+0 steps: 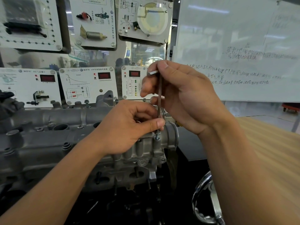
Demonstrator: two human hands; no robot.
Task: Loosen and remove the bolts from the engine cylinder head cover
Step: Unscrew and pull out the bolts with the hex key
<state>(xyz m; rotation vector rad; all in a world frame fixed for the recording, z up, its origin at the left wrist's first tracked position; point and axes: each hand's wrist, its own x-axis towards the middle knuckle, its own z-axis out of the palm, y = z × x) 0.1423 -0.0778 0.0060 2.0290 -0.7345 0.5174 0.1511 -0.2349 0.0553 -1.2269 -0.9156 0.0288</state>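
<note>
Bolt (157,135) at the right-end corner of the cylinder head cover (40,143) stands upright, some shank showing above its boss, and the hex key (159,95) rises straight up from it on the same axis. My left hand (129,127) pinches the key's foot right at the bolt head (the nearer hand), my right hand (183,95) pinches the top by the short arm, so turning goes around that vertical line.

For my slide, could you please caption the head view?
Right hand holds hex key on bolt; left hand pinches its lower end.
</note>
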